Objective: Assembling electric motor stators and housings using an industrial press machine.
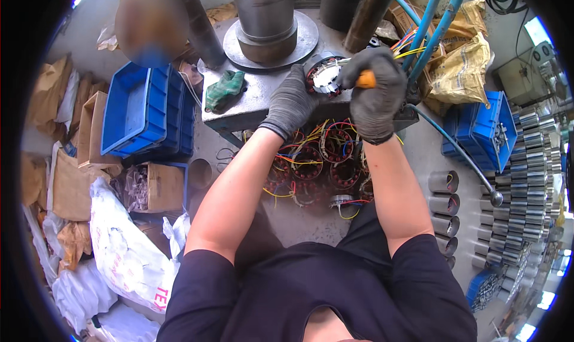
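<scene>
My left hand point(292, 103), in a grey work glove, is closed around the left side of a motor stator point(326, 78) at the front edge of the metal press table point(263, 84). The stator is a ring with dark red winding and a whitish middle. In my right hand point(382, 97), also gloved in grey, is a tool with an orange handle point(366, 79). Its working end, by the stator's right side, is hidden by my fingers. A crumpled green cloth point(225, 91) lies on the table left of my left hand.
A thick steel press column point(263, 25) rises behind the stator. Several wound stators with coloured wires point(308, 162) lie below the table. Blue crates point(125, 115) stand at left. Metal cylinders point(526, 180) are stacked at right, beside a blue hose point(454, 142) with a ball-shaped end.
</scene>
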`<state>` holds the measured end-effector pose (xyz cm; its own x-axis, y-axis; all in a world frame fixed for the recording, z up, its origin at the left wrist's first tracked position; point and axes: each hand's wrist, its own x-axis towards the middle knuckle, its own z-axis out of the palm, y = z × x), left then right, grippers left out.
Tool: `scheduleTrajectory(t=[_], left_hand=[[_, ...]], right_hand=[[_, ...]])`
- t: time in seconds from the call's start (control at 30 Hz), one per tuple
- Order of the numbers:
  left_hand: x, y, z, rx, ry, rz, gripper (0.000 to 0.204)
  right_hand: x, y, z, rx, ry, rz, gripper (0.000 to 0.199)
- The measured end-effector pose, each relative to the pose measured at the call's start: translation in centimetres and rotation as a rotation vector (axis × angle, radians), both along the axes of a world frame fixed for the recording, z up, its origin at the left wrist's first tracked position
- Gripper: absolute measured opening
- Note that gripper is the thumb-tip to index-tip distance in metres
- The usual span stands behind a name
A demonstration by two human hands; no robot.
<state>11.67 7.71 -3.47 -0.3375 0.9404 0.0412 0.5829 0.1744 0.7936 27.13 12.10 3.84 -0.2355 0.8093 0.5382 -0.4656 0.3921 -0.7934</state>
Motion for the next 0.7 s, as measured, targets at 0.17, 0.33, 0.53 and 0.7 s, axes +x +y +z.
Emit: scheduleTrajectory(t=[0.17,0.33,0.53,0.7], left_hand=[[-0.1,1.9,-3.6,0.151,-0.016,-0.027,0.065],[0.7,-0.6,0.6,-0.027,0.101,0.004,0.066],[0.9,-0.8,1.7,-0.041,0.083,0.019,0.067],[1.2,0.7,-0.4,0.033,0.069,-0.011,0.066]], right_hand=[[-1.2,1.4,-2.1,0.094,0.074,-0.024,0.036],[-0.6,0.4,-1.1,-0.03,0.093,0.063,0.033],[0.0,1.0,-1.0,0.012,0.192,0.145,0.032],[-0.6,2.2,-3.9,-0.037,0.048,-0.011,0.032]])
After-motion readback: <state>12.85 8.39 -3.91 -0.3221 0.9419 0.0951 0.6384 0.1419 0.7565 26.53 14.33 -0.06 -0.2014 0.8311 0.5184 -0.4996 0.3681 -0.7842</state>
